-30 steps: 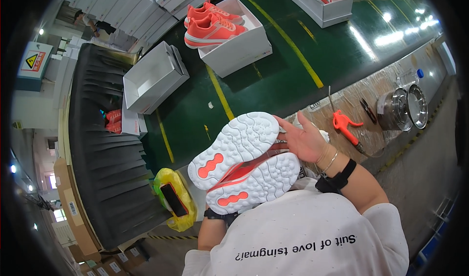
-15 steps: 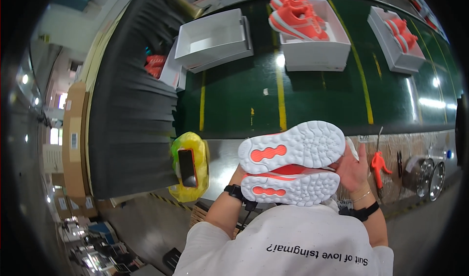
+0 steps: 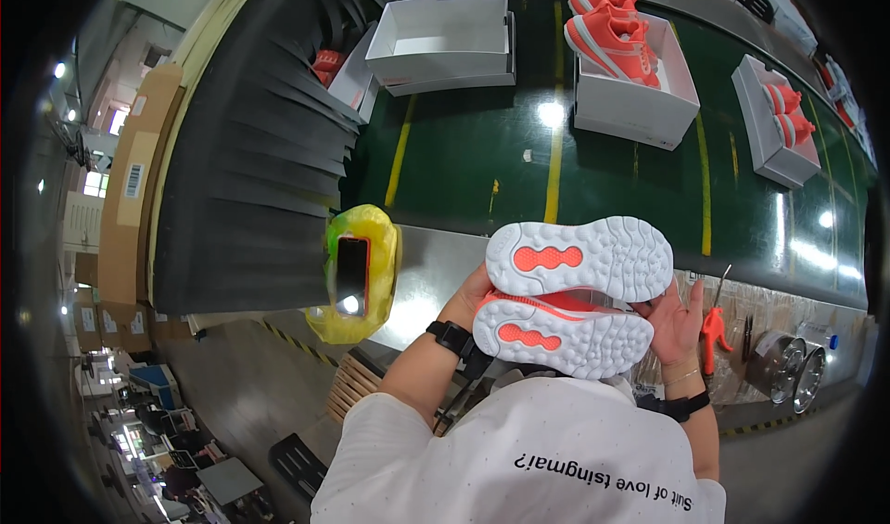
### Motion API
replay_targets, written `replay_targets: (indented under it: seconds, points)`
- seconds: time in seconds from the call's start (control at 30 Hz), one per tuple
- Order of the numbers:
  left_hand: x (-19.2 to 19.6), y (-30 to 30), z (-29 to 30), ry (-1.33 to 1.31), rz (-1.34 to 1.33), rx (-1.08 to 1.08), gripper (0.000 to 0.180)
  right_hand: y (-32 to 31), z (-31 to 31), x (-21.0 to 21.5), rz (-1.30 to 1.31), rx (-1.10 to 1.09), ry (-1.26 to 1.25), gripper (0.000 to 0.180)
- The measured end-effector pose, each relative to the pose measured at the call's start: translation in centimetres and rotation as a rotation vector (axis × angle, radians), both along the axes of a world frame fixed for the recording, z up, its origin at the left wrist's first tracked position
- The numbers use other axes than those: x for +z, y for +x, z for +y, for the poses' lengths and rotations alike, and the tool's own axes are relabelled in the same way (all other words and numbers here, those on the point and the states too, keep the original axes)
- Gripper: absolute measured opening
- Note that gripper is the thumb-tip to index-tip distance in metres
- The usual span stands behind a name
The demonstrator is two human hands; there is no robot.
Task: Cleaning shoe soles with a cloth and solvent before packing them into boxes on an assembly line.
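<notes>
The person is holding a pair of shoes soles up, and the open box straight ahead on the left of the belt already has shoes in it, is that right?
Not quite. In the head view both hands hold the pair of shoes soles up, but that open box is empty; the box to its right has shoes.

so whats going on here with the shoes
A person holds a pair of coral shoes sole-up in both hands, the left hand at one end and the right hand at the other. They stand at a green conveyor belt. On the belt sit an empty white box and a box with shoes in the same colour. A phone in a yellow bag rests on the metal edge beside them.
</notes>
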State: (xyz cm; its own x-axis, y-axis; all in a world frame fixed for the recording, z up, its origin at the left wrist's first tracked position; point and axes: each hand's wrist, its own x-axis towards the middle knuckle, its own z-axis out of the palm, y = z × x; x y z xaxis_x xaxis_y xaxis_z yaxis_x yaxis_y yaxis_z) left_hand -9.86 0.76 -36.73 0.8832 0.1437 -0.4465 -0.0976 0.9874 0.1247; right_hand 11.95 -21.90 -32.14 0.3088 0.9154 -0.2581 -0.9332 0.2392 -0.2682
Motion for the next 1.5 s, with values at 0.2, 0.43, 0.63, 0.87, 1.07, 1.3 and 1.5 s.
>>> replay_targets:
  seconds: [0.2,0.43,0.63,0.87,1.07,1.3,1.5]
  points:
    - [1.6,0.2,0.0,0.092,-0.036,-0.028,0.063,-0.6,0.2,0.5,0.004,-0.022,-0.007,0.073]
    - [1.4,-0.2,-0.2,0.023,-0.067,-0.035,0.068,-0.9,-0.3,0.6,-0.017,0.020,0.027,0.073]
    - [2.3,-0.5,-0.9,0.113,0.018,-0.012,0.064,-1.3,-0.6,1.2,0.005,0.032,-0.007,0.073]
    - [2.5,-0.9,-0.8,0.113,-0.048,-0.008,0.060,-1.3,-0.4,0.9,-0.023,0.065,0.006,0.072]
    - [5.1,-0.5,-0.8,0.271,0.009,0.028,0.055,-0.9,0.0,0.3,-0.031,0.083,0.045,0.072]
    - [13.2,-1.2,5.5,0.618,0.153,0.075,0.052,0.0,0.2,-0.1,-0.093,0.043,-0.137,0.071]
    - [23.2,2.6,15.5,0.992,0.326,0.255,0.052,1.4,-1.3,-1.6,-0.119,-0.043,-0.232,0.071]
